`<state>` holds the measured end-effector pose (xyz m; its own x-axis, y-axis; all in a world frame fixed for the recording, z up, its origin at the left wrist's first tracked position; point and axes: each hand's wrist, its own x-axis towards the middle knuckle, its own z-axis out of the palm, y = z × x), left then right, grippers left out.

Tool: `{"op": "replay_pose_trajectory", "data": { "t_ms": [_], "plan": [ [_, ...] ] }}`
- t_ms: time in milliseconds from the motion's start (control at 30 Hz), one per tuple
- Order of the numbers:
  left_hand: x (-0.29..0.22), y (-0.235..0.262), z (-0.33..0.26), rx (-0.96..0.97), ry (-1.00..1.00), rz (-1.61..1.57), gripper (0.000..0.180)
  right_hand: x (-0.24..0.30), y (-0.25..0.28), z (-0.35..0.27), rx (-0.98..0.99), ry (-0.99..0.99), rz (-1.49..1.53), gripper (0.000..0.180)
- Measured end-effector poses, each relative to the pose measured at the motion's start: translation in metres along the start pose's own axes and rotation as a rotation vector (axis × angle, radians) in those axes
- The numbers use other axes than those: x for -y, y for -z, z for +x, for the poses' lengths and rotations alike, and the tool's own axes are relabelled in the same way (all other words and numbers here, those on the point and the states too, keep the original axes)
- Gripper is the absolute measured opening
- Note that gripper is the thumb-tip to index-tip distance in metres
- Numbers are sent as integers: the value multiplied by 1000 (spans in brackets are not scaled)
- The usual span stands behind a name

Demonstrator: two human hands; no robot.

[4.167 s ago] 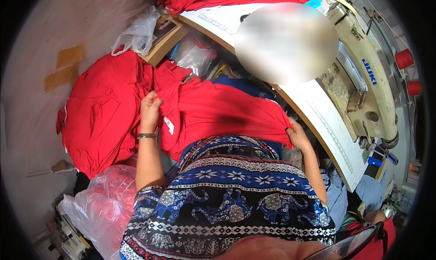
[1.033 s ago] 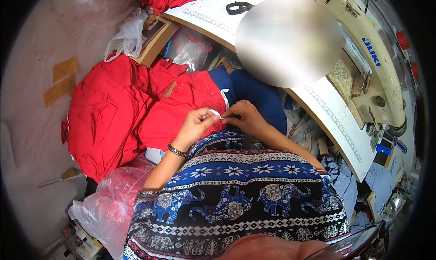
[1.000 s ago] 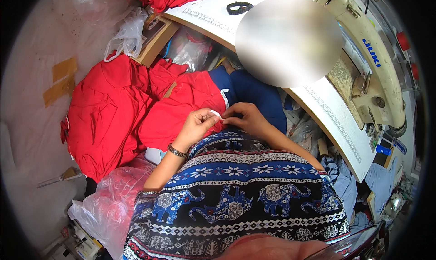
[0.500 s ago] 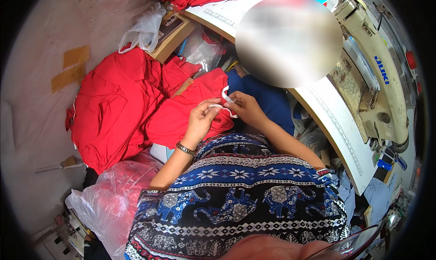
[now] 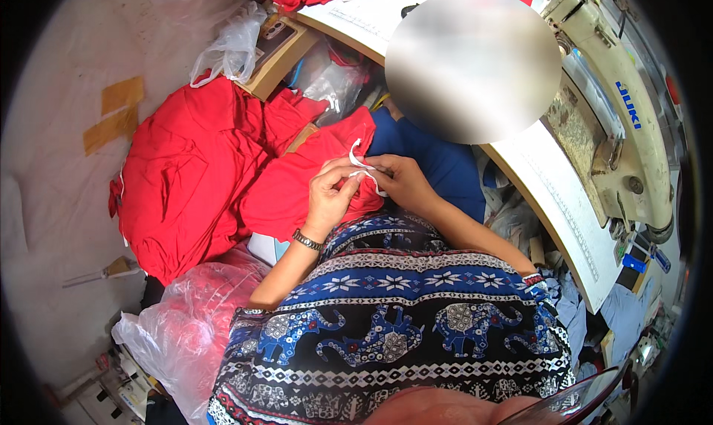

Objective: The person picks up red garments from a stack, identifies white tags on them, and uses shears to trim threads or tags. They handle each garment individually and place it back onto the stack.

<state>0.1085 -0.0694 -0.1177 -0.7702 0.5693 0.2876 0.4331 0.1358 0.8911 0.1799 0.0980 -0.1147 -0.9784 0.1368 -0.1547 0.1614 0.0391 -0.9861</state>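
A narrow white fabric strip [image 5: 354, 153] curls up between my two hands, over red cloth [image 5: 297, 174] in front of my lap. My left hand [image 5: 331, 195], with a watch on its wrist, pinches one part of the strip between thumb and fingertips. My right hand [image 5: 405, 181] grips another part close by, its fingertips nearly touching the left ones. One end of the strip sticks up above the fingers, and another hangs below the right hand. Dark blue cloth [image 5: 431, 156] lies beyond my right hand.
A large red fabric heap [image 5: 186, 180] lies on the left, with a plastic bag [image 5: 215, 299] below it. To the right stands a sewing machine [image 5: 616, 113] on a white table [image 5: 553, 195] with a curved edge. A box [image 5: 278, 65] sits at the far left. A blurred patch hides part of the table.
My hands have come closer together, the right one shifting slightly left and down. The strip has moved left with them and now crosses between the fingertips.
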Motion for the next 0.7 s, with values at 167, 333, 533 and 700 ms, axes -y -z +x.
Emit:
{"op": "replay_pose_trajectory", "data": {
  "t_ms": [167,333,533,700],
  "plan": [
    [-4,-2,2,-72,-91,62,9,7,2,0,14,125,-108,24],
    [-9,-2,-1,-130,16,62,9,-6,-4,0,-49,140,102,28],
    [-17,10,8,-228,-95,108,9,-5,9,4,123,281,-20,34],
    [-49,23,23,-208,-38,-184,6,10,5,3,212,273,76,40]
  ]
}}
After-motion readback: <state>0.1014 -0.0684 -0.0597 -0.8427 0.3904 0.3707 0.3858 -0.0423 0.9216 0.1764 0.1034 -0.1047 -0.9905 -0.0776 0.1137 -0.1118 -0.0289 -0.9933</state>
